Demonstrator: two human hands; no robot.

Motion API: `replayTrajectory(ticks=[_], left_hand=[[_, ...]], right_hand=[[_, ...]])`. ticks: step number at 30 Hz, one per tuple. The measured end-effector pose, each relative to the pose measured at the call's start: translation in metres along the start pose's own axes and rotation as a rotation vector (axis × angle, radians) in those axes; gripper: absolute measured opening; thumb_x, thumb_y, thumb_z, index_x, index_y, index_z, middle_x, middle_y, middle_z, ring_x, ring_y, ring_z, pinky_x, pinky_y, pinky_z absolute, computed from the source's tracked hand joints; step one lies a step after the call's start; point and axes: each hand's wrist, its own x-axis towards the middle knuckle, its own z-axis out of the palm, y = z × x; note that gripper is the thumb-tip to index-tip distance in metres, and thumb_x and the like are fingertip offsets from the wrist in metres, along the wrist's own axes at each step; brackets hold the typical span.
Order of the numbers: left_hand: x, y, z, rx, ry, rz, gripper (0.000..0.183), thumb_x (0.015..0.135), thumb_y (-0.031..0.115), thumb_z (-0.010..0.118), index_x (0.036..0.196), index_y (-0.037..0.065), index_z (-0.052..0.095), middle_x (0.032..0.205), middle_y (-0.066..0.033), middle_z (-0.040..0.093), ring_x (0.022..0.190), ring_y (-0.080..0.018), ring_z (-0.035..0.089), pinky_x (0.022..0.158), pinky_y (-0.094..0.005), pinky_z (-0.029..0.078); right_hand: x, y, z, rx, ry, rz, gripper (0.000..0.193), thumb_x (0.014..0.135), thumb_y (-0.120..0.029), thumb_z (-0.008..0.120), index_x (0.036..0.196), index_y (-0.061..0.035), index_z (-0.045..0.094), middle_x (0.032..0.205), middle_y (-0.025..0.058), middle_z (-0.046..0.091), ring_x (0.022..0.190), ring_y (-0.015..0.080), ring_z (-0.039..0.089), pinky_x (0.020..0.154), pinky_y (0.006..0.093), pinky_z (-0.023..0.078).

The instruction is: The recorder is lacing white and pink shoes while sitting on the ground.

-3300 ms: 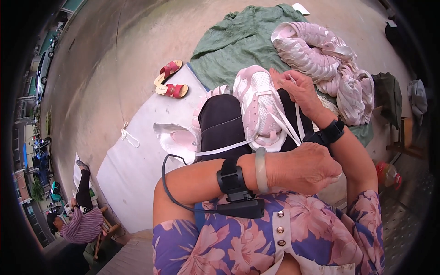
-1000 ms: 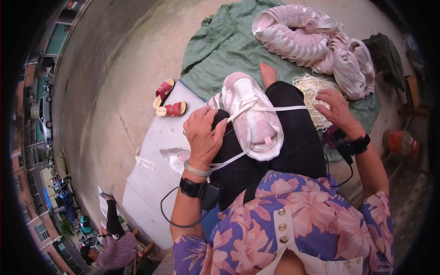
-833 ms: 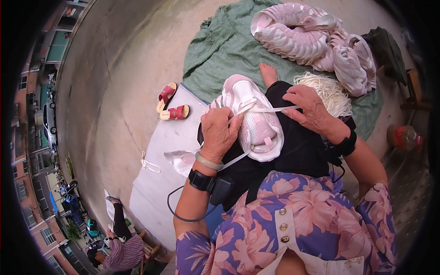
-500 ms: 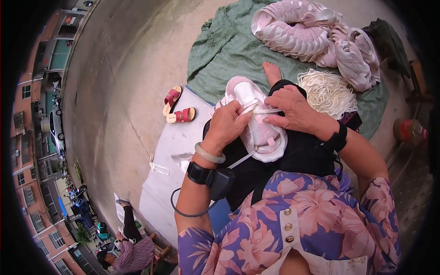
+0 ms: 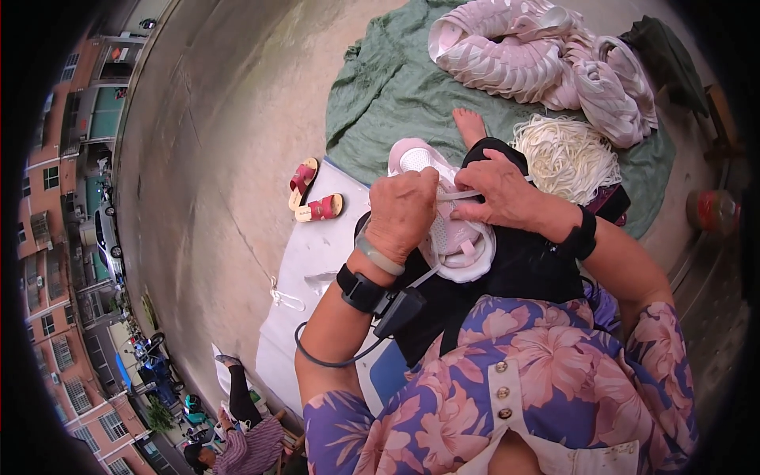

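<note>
- Pink-white shoe [image 5: 459, 252] lies on the black-trousered lap [image 5: 534, 267], partly covered by both hands.
- Left hand [image 5: 402, 212], over the shoe: grip closed on white lace [image 5: 459, 195].
- Right hand [image 5: 507, 190], at the shoe's right: grip pinching that lace.
- Cream lace heap [image 5: 566, 158]: right of the shoe.
- Red sandals [image 5: 321, 207]: left of it.
- Pink bundle [image 5: 507, 67]: beyond it, rightward.

Left hand [image 5: 402, 212] and right hand [image 5: 507, 190] crowd the sneaker [image 5: 451, 237]; room forward-left over the green cloth [image 5: 380, 119], piled laces [image 5: 566, 158] blocking rightward!
</note>
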Motion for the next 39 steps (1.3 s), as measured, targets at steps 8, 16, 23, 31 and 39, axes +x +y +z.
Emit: replayTrajectory(ticks=[8,16,23,31,39], left_hand=[[-0.047,-0.015,-0.001,0.082,0.108,0.211,0.007,0.077,0.012,0.059,0.076,0.012,0.052,0.055,-0.0030,0.048,0.051,-0.0214,0.052,0.046,-0.0337,0.036],[-0.121,-0.046,-0.012,-0.017,0.167,-0.100,0.009,0.077,0.009,0.064,0.085,0.009,0.059,0.066,-0.0079,0.058,0.056,-0.0269,0.054,0.053,-0.0349,0.042],[-0.213,-0.105,-0.014,-0.200,0.131,-0.481,0.007,0.082,0.011,0.059,0.084,0.007,0.063,0.068,-0.0122,0.061,0.061,-0.0310,0.058,0.056,-0.0356,0.045],[-0.328,-0.178,-0.058,-0.146,0.212,-0.866,0.010,0.082,0.011,0.057,0.083,0.003,0.063,0.054,-0.0075,0.053,0.049,-0.0145,0.052,0.050,-0.0289,0.042],[-0.393,-0.211,-0.135,-0.257,0.417,-1.139,0.016,0.087,0.013,0.051,0.083,0.002,0.063,0.056,0.0008,0.049,0.048,-0.0062,0.047,0.044,-0.0210,0.040]], right_hand=[[-0.003,0.004,-0.010,0.086,0.115,-0.055,0.025,0.067,-0.014,0.064,0.088,-0.0042,0.055,0.077,0.0107,0.057,0.074,0.0302,0.058,0.071,0.0383,0.046],[-0.022,0.019,-0.042,-0.392,-0.048,-0.298,0.017,0.071,-0.007,0.057,0.086,-0.0069,0.049,0.074,0.0077,0.049,0.063,0.0245,0.056,0.050,0.0338,0.046],[-0.086,0.093,-0.111,-0.530,0.059,-0.141,0.016,0.077,-0.005,0.057,0.092,-0.0064,0.053,0.070,0.0110,0.048,0.060,0.0309,0.054,0.049,0.0388,0.043],[-0.233,0.236,-0.268,-0.791,0.254,0.204,0.022,0.088,-0.005,0.049,0.109,-0.0024,0.055,0.097,0.0166,0.058,0.090,0.0353,0.057,0.074,0.0361,0.047],[-0.267,0.258,-0.369,-0.573,0.392,0.484,0.025,0.094,-0.014,0.042,0.113,-0.0024,0.055,0.101,0.0130,0.061,0.096,0.0207,0.059,0.082,0.0269,0.046]])
